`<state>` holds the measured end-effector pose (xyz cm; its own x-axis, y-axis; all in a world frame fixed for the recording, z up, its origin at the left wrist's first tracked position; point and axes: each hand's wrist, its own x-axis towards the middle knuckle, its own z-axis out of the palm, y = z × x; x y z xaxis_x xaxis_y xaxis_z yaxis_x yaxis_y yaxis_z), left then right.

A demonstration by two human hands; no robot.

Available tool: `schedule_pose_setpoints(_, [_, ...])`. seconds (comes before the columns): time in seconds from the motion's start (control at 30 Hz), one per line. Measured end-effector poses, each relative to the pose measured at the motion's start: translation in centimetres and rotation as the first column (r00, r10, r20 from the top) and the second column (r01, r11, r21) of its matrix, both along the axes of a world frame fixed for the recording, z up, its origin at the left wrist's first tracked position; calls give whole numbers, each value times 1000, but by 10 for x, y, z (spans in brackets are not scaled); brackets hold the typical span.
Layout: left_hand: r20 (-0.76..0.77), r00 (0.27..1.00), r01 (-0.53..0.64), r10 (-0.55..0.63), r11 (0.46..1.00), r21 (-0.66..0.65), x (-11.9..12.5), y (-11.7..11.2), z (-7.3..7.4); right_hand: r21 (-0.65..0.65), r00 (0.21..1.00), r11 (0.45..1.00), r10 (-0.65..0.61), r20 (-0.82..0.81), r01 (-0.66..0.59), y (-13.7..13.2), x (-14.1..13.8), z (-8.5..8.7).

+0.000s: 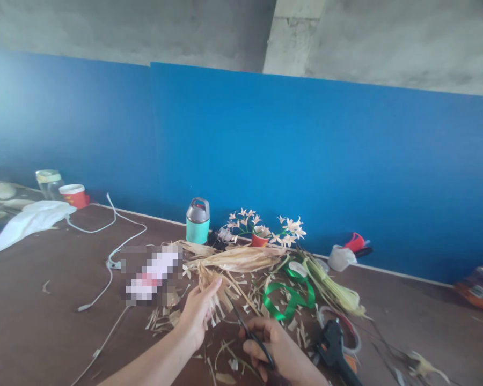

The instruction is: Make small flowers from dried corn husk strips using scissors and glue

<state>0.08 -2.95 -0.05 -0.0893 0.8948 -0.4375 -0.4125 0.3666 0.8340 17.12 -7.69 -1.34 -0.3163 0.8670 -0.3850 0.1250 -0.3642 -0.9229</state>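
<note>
Dried corn husk [208, 279], tan and papery, is pinched in my left hand [199, 308] at the middle of the table. My right hand [271, 343] grips a pair of dark scissors [261, 347], whose blades point up and left to the husk beside my left fingers. Narrow pale strips hang below the left hand. Husk scraps [161, 319] lie scattered around both hands. A loop of green ribbon [287, 300] sits just beyond the right hand, and a longer bundle of husks [241, 258] lies behind the left.
A black glue gun [334, 348] lies right of my right hand, near pale green strands [338, 287]. Behind are a teal flask [197, 222] and husk flowers [292, 229] in a red cup [260, 238]. White cables [110, 268] cross the left side. A blue partition [306, 155] edges the table.
</note>
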Motion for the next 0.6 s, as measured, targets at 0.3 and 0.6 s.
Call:
schedule_pose_setpoints(0.3, [-33, 999, -16, 14, 997, -72, 0, 0, -1, 43, 1000, 999, 4, 9, -5, 1, 4, -7])
schedule_pose_setpoints(0.6, [-8, 1000, -13, 13, 999, -42, 2, -2, -4, 45, 1000, 999, -6, 17, 5, 1, 1, -8])
